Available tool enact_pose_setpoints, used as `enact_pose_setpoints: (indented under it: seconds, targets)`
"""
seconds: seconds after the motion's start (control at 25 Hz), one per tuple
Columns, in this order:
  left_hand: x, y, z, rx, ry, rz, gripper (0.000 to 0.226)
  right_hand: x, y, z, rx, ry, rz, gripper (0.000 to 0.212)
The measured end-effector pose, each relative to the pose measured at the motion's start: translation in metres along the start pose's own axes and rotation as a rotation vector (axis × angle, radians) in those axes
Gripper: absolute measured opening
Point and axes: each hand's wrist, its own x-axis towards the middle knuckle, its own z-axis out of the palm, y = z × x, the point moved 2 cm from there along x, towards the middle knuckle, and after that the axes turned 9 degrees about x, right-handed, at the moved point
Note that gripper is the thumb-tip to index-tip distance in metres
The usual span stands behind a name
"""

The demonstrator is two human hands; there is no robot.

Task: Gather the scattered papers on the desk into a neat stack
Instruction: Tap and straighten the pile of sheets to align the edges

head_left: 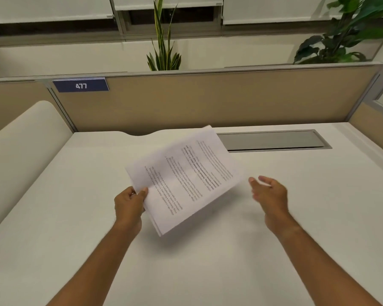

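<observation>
Several printed papers (184, 180), already gathered, hang tilted above the desk (208, 261), pinched at one corner by the left hand (129, 205); right of them, the right hand (269, 193) waits open-fingered, seemingly to square them.

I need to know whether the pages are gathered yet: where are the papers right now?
In the head view the papers are mid-frame, pinched at their near-left edge by the left hand, with the open right hand beside them, in front of the grey cable hatch.
</observation>
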Motion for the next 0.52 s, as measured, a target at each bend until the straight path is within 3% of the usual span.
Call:
enact_pose_setpoints:
  seconds: [0.16, 0.36, 0.52]
  targets:
    - [-0.029, -0.013, 0.019, -0.172, 0.063, -0.065, 0.015, -0.034, 0.021, 0.033, 0.224, -0.33, 0.295, 0.031]
    - [-0.062, -0.02, 0.031, -0.318, -0.08, -0.13, 0.019, -0.033, 0.008, 0.047, 0.333, -0.327, 0.192, 0.015]
    - [-0.061, -0.017, 0.005, -0.188, -0.273, -0.055, 0.021, -0.02, -0.016, 0.035, 0.199, -0.39, 0.059, 0.013]
